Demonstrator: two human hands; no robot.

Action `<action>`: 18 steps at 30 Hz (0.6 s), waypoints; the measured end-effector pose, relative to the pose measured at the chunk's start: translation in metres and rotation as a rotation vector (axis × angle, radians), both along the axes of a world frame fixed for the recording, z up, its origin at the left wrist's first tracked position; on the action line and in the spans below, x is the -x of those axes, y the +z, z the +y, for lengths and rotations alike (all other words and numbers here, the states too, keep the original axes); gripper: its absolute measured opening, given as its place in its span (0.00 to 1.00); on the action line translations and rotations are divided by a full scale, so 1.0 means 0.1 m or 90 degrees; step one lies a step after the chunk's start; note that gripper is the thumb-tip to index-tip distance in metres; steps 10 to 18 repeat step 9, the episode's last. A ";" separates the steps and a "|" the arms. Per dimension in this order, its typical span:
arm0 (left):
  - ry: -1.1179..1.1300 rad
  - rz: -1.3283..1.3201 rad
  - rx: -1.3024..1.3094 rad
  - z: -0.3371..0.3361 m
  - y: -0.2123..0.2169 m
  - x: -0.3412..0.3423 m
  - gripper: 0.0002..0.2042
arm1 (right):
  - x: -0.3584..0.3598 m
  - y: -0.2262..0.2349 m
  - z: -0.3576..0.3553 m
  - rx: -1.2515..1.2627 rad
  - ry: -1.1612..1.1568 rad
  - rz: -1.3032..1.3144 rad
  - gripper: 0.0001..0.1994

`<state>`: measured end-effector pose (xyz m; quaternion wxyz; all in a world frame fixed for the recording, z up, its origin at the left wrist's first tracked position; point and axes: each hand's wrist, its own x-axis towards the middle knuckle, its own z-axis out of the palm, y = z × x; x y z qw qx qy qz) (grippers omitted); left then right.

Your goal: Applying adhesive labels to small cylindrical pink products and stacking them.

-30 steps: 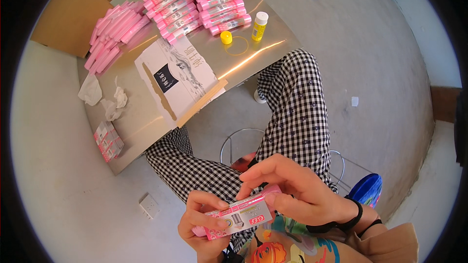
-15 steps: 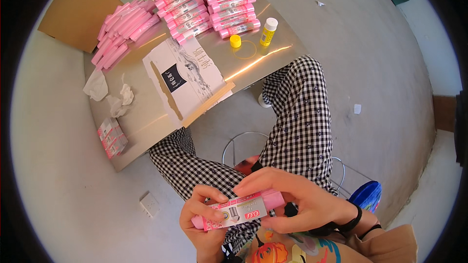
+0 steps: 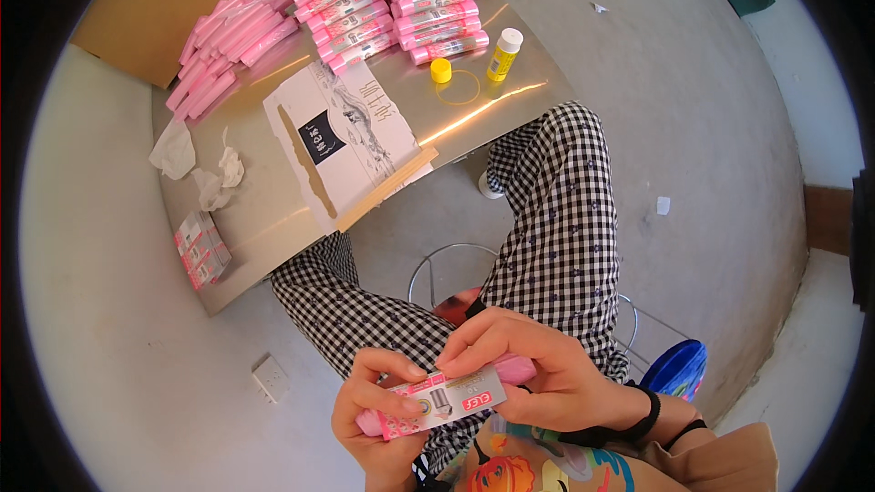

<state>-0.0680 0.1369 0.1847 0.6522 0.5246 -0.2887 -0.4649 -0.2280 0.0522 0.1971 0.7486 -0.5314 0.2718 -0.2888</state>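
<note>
Above my lap I hold a pink roll of bin bags [image 3: 444, 401] with a printed grey, white and pink paper label around its middle. My left hand [image 3: 378, 405] grips its left end, thumb and fingers on the label. My right hand [image 3: 538, 369] is closed around the right end, its fingertips at the label's upper edge. The underside of the roll is hidden. Stacks of labelled pink rolls [image 3: 342, 14] lie at the far side of the metal table [image 3: 264, 260], with a heap of bare pink rolls [image 3: 228, 41] to their left.
A yellow glue stick [image 3: 501, 59] stands beside its yellow cap [image 3: 441, 70] and a rubber band [image 3: 476, 91]. Flat printed cardboard [image 3: 351, 141] lies at the table's near edge. Crumpled tissues [image 3: 223, 178] and a stack of labels [image 3: 202, 251] are at left. A cardboard box [image 3: 137, 9] stands behind.
My right hand has closed in on the roll, its fingers and thumb drawing nearer the label. My left hand keeps its grip. The view has shifted slightly.
</note>
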 end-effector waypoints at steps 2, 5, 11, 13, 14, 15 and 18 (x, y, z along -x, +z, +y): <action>0.003 0.006 -0.009 -0.01 0.03 0.00 0.14 | -0.01 0.01 0.00 -0.001 -0.004 0.003 0.19; 0.002 0.017 -0.020 -0.01 0.05 0.00 0.14 | -0.01 0.03 -0.01 -0.005 -0.004 0.015 0.18; -0.012 0.034 -0.025 -0.01 0.03 -0.01 0.14 | 0.00 0.02 -0.02 -0.016 -0.006 0.020 0.19; -0.012 0.034 -0.025 -0.01 0.03 -0.01 0.14 | 0.00 0.02 -0.02 -0.016 -0.006 0.020 0.19; -0.012 0.034 -0.025 -0.01 0.03 -0.01 0.14 | 0.00 0.02 -0.02 -0.016 -0.006 0.020 0.19; -0.012 0.034 -0.025 -0.01 0.03 -0.01 0.14 | 0.00 0.02 -0.02 -0.016 -0.006 0.020 0.19; -0.012 0.034 -0.025 -0.01 0.03 -0.01 0.14 | 0.00 0.02 -0.02 -0.016 -0.006 0.020 0.19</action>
